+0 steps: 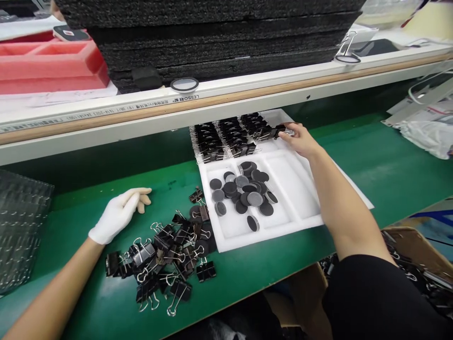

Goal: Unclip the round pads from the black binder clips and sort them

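Binder clips (163, 239) are lying in a loose heap just left of the foam tray (269, 235), their silver handles pointing in various directions. Further clips, the rowed clips (231, 135), are occupying the far left part of the foam tray. Round discs (255, 199), black and grey, are lying scattered in its near left compartment.

The right hand (300, 140) is reaching over the far side of the foam tray, right of the rows. Its fingers are bending and touching black clips there; whether they are gripping one, I cannot tell. The left hand (116, 215), wearing a white glove, is resting left of the foam tray, beyond the heap; its fingers are curling loosely, holding nothing.

The green desk (382, 158) is carrying the foam tray. Beyond the foam tray, a black foam stack (219, 45) is standing behind a white rail (141, 125).
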{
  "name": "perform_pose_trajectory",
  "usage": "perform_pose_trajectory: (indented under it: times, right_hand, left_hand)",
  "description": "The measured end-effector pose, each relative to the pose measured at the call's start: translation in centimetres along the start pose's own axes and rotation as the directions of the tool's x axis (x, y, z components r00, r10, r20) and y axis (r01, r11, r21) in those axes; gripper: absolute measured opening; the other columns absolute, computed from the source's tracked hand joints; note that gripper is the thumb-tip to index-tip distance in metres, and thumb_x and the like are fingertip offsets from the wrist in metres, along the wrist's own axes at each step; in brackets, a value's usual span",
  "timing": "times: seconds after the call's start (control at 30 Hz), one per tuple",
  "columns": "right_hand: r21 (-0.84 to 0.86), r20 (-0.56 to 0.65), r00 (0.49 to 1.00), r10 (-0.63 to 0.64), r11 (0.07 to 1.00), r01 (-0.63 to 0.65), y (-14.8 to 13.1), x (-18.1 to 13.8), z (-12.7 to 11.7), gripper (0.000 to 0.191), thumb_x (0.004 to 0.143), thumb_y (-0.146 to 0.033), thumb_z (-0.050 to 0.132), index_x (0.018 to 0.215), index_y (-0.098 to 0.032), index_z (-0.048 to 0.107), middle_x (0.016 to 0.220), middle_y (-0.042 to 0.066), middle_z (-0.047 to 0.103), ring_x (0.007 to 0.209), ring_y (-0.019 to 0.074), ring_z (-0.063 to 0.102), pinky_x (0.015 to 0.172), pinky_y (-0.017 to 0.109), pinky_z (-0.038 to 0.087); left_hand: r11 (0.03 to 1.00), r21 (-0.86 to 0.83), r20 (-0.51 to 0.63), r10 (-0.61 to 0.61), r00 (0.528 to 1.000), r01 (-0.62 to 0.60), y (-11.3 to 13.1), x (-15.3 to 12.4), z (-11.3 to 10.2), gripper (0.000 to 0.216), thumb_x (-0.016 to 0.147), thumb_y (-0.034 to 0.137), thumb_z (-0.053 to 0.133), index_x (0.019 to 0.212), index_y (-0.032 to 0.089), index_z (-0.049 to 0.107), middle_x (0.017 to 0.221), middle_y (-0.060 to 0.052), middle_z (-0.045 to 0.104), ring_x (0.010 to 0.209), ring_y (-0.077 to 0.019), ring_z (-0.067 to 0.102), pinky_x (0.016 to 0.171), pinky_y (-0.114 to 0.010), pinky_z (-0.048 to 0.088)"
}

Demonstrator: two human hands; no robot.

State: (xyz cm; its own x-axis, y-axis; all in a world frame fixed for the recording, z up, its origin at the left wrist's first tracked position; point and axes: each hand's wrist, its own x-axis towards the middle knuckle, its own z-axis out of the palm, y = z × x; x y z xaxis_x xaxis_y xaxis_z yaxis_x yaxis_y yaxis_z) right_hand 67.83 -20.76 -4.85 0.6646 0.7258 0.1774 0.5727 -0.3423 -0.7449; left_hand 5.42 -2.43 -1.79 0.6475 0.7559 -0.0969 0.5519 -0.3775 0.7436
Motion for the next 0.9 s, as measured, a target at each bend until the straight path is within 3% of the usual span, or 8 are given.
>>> perform_pose_trajectory:
  times: [0.17,0.33,0.47,0.63,0.77,0.9]
  right_hand:
    - [-0.032,-0.018,0.999,0.046,0.998,-0.047,0.2,0.3,0.8,0.066,0.084,-0.046,0.074,0.142,-0.014,0.068,0.147,0.019,0.053,0.138,0.0284,0.056,0.127,0.045,0.041]
    - [0.146,0.059,0.998,-0.034,0.989,0.025,0.1,0.5,1.2,0.064,0.085,-0.056,0.071,0.136,-0.018,0.069,0.148,0.015,0.058,0.139,0.0254,0.057,0.126,0.041,0.044]
    - [-0.002,0.07,0.997,-0.024,1.0,0.024,-0.2,0.2,1.4,0.059,0.085,-0.054,0.072,0.133,-0.019,0.071,0.142,0.014,0.062,0.139,0.0267,0.055,0.128,0.044,0.041]
    - [-0.147,0.006,1.0,0.003,0.989,-0.002,-0.6,-0.3,1.7,0.063,0.085,-0.055,0.074,0.137,-0.021,0.07,0.138,0.017,0.055,0.135,0.0288,0.053,0.123,0.046,0.045]
    - [-0.245,0.009,0.999,0.046,0.969,-0.043,-1.5,-0.5,1.9,0.057,0.085,-0.048,0.072,0.136,-0.02,0.07,0.142,0.017,0.051,0.141,0.033,0.046,0.128,0.054,0.035]
    - [-0.207,-0.029,0.997,-0.065,0.977,0.058,-2.6,-1.8,1.4,0.061,0.081,-0.046,0.075,0.134,-0.016,0.067,0.142,0.022,0.054,0.139,0.0335,0.049,0.127,0.051,0.037]
  left_hand:
    - [1.0,0.003,0.006,-0.008,1.0,0.008,0.0,0.0,0.1,0.068,0.102,0.077,0.037,0.126,0.023,0.072,0.097,-0.006,0.075,0.078,-0.019,0.067,0.08,-0.033,0.054]
    - [1.0,0.007,0.004,-0.002,1.0,0.002,0.0,0.1,0.1,0.069,0.101,0.078,0.037,0.125,0.024,0.072,0.096,-0.006,0.075,0.079,-0.0191,0.067,0.082,-0.033,0.054]
    - [1.0,0.027,-0.001,0.003,1.0,-0.003,0.1,0.1,0.3,0.07,0.1,0.078,0.036,0.124,0.024,0.072,0.095,-0.006,0.074,0.079,-0.0189,0.067,0.082,-0.032,0.055]
    - [0.999,0.038,-0.007,0.018,1.0,-0.018,0.2,0.0,0.2,0.071,0.1,0.079,0.036,0.124,0.022,0.072,0.097,-0.007,0.075,0.078,-0.0182,0.067,0.079,-0.031,0.055]
    - [0.999,0.036,-0.008,0.033,0.999,-0.033,0.3,0.3,0.3,0.072,0.1,0.078,0.035,0.124,0.02,0.072,0.097,-0.008,0.075,0.078,-0.018,0.068,0.08,-0.031,0.055]
    - [0.999,-0.009,-0.107,0.036,0.994,-0.037,0.2,-0.7,1.2,0.068,0.103,0.071,0.037,0.129,0.017,0.069,0.102,-0.009,0.076,0.081,-0.0174,0.069,0.086,-0.032,0.058]
